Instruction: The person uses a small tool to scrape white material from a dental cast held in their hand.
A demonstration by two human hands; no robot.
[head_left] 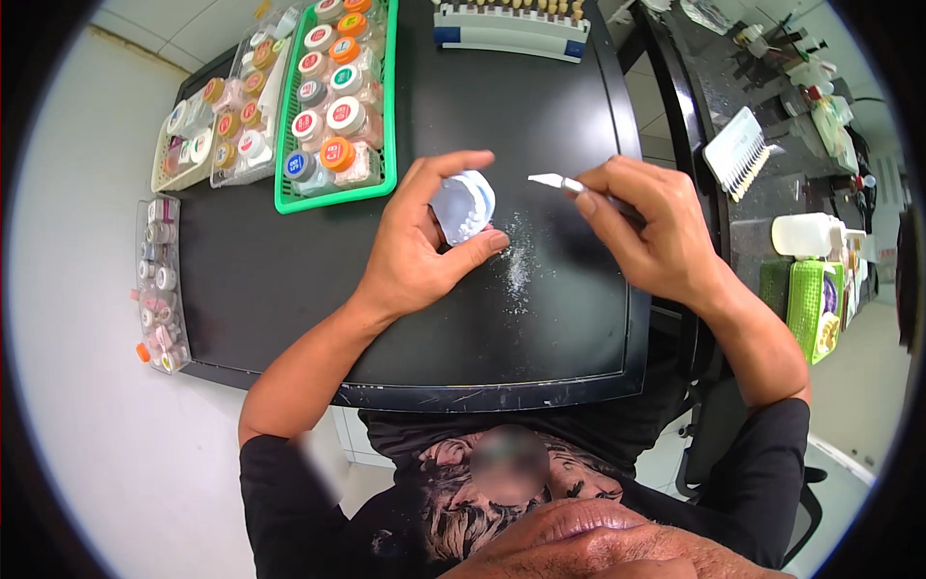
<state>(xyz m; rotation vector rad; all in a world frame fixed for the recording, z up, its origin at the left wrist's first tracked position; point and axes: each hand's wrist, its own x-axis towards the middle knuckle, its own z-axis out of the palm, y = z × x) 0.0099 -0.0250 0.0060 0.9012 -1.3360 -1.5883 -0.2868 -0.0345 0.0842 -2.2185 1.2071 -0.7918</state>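
My left hand (413, 236) is closed around a pale bluish-white dental cast (464, 206), thumb at its near edge and forefinger stretched past its far side. A row of teeth shows along the cast's right edge. To the right, my right hand (644, 218) grips a craft knife (571, 183) like a pen. Its pale blade points left at the cast, apart from it. White shavings (517, 270) lie scattered on the black tabletop (424, 338) below the gap between my hands.
A green basket (385, 145) of lidded jars stands at the back left, beside clear trays (225, 175) of more jars. A narrow clear box (159, 285) sits along the left edge. Tooth shade guides rest at the back (511, 32) and on the right-hand counter (738, 150), near a green basket (808, 309).
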